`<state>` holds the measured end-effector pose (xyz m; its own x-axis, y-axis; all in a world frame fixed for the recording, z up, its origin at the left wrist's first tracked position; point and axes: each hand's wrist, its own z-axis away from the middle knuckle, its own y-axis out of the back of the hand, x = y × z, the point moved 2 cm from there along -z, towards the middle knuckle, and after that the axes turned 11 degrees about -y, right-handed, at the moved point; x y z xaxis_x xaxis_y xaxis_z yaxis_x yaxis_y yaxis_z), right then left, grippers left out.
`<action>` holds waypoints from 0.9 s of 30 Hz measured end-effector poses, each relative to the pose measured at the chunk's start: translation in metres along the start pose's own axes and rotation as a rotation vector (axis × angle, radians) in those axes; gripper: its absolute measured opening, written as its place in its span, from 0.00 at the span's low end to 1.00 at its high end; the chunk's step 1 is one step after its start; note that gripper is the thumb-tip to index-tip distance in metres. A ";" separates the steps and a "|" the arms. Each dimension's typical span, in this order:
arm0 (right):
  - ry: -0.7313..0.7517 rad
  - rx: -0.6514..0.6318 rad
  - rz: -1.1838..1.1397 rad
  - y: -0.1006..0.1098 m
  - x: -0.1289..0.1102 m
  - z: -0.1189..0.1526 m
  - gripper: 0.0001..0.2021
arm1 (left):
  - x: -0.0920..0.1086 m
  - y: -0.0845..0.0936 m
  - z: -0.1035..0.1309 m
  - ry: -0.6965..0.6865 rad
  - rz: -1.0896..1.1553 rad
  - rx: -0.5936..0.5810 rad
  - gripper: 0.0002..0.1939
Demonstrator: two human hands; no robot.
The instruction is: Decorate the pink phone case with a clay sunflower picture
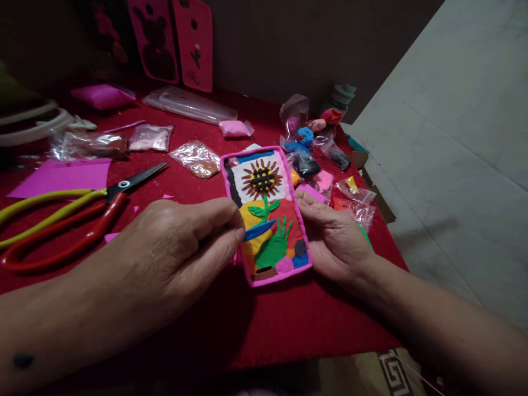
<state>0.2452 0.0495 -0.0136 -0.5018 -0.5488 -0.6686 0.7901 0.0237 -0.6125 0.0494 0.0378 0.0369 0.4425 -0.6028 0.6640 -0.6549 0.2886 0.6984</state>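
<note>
My right hand (336, 236) grips the right edge of a clay-covered panel (268, 214), shaped like a phone case, with its fingers behind it. The panel has a pink rim, a sunflower on white, and patches of yellow, red, green and blue. It is tilted above the red cloth. At its left edge my left hand (206, 236) is closed in a pinch. From those fingertips a blue, pointed, blade-like tool (259, 230) reaches across the panel's face; its other end is hidden by the hand.
Scissors (119, 190) with red and yellow handles lie left on the red cloth (289, 330). Behind are clay packets (150, 137), a pink sheet (61, 179) and a clear case (193, 105). Bagged coloured clay (305, 137) is heaped at right. Decorated pink cases (196, 47) stand at the back.
</note>
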 end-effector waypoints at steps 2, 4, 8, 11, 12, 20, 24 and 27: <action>0.004 0.005 -0.003 0.000 0.000 0.000 0.03 | -0.001 0.000 0.000 0.006 0.006 -0.022 0.14; 0.014 0.004 0.000 0.000 0.000 0.000 0.03 | -0.001 0.000 0.000 0.000 0.010 -0.026 0.14; 0.014 0.009 0.001 0.000 0.000 0.000 0.04 | -0.001 0.000 0.000 0.003 -0.005 -0.029 0.14; 0.005 0.022 -0.015 -0.001 0.000 0.000 0.05 | -0.002 -0.002 0.000 -0.011 -0.002 -0.033 0.15; 0.004 0.024 -0.017 -0.001 0.000 0.000 0.05 | -0.003 -0.002 0.000 -0.027 0.002 -0.030 0.15; 0.015 -0.007 0.016 -0.001 0.000 0.001 0.03 | -0.012 -0.006 0.004 -0.125 -0.032 -0.027 0.10; 0.013 -0.005 0.014 -0.001 0.000 0.000 0.05 | -0.011 -0.005 0.004 -0.133 -0.064 -0.031 0.11; 0.012 -0.015 0.010 -0.001 0.000 0.000 0.03 | -0.011 -0.006 0.004 -0.137 -0.047 -0.031 0.13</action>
<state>0.2445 0.0496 -0.0136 -0.4985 -0.5385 -0.6794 0.7897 0.0414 -0.6121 0.0466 0.0399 0.0244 0.3828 -0.7116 0.5892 -0.6155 0.2792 0.7370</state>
